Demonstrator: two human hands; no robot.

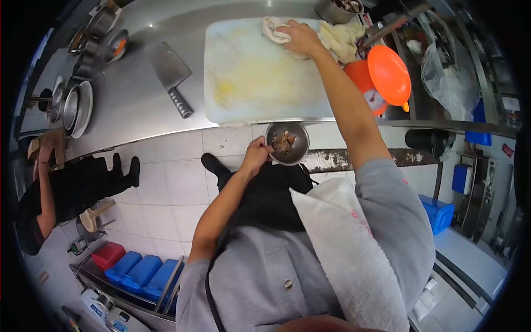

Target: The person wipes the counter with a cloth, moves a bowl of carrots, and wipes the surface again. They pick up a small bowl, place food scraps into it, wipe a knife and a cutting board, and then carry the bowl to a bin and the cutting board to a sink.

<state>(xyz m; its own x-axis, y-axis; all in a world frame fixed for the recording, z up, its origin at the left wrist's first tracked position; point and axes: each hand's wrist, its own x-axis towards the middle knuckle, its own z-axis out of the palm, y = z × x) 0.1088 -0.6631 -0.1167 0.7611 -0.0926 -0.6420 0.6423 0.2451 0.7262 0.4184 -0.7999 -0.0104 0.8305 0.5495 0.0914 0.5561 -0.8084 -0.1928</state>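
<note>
My right hand point(303, 40) is closed on a white cloth point(273, 30), pressed to the far side of a white cutting board point(265, 72). The board has yellow stains. Below the counter's front edge, my left hand point(256, 156) grips the rim of a small metal bowl point(298, 155). Brownish and orange food scraps point(283, 141) lie in the bowl. To the board's left, a cleaver point(170, 66) rests flat on the steel counter, its dark handle towards me. A pale yellowish cloth point(342, 41) sits crumpled beside my right hand.
An orange kitchen scale point(365, 80) stands right of the board. A metal pot point(334, 12) is at the back. Several metal bowls point(72, 110) line the counter's left end. Another person point(66, 188) works at far left. Blue bins point(138, 271) stand behind me on the left.
</note>
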